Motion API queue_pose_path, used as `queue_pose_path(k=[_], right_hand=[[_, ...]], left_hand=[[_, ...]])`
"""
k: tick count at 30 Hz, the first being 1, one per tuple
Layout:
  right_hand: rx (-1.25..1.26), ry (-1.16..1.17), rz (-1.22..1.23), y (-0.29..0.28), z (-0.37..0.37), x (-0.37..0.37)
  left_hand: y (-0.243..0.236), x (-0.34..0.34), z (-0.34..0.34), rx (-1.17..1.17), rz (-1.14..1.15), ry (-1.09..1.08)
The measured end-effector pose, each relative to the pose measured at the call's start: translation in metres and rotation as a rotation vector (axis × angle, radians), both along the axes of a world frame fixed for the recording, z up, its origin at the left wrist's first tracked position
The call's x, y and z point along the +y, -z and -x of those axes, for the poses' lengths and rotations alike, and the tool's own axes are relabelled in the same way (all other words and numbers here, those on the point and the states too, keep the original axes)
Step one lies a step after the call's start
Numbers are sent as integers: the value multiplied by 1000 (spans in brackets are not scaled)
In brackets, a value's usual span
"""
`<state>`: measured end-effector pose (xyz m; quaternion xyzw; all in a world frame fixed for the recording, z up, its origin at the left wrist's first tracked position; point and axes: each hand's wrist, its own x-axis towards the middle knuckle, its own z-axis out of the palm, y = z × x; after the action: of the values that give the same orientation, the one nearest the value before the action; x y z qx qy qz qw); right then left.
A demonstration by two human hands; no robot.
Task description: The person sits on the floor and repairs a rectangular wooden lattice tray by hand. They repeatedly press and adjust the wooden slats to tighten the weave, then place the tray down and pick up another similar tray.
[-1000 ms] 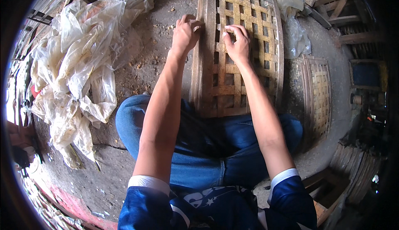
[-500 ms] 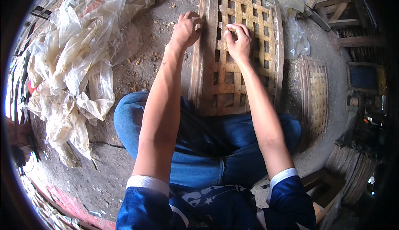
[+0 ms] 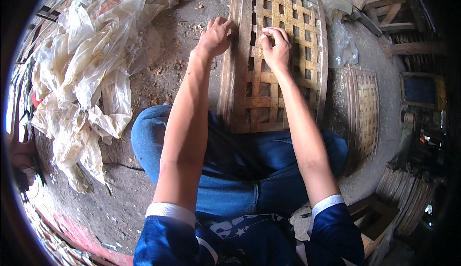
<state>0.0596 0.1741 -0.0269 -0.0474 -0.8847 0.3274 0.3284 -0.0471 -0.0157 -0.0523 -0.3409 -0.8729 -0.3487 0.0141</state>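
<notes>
In front of my crossed legs lies a stack of wooden-framed trays; the top one is a woven bamboo tray (image 3: 307, 59) with a flat open lattice. My left hand (image 3: 217, 38) is beside the stack's left wooden edge (image 3: 234, 69), its fingers curled in against that side; what the fingertips hold, if anything, is hidden. Over the left part of the lattice is my right hand (image 3: 277, 50), thumb and forefinger drawn together in a pinch. Anything between those fingertips is too small to make out.
Crumpled clear plastic sheeting (image 3: 91, 69) spreads over the floor at left, and more plastic (image 3: 343, 45) lies behind the stack. A smaller woven tray stack (image 3: 367, 112) stands at right. Crumbs litter the concrete floor (image 3: 187, 21). Wooden frames (image 3: 394, 11) fill the far right.
My left hand has shifted slightly toward me along the stack's edge, with its fingers bent a little differently. The right hand and the trays have hardly moved.
</notes>
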Motion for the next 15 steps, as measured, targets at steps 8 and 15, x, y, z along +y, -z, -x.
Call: queue_pose_path(k=[8,15], right_hand=[[45,-3,-77,6,4,7],[54,-8,-66,6,3,8]], left_hand=[[3,4,-3,-31,14,-54],[-2,2,-1,-77,41,2]])
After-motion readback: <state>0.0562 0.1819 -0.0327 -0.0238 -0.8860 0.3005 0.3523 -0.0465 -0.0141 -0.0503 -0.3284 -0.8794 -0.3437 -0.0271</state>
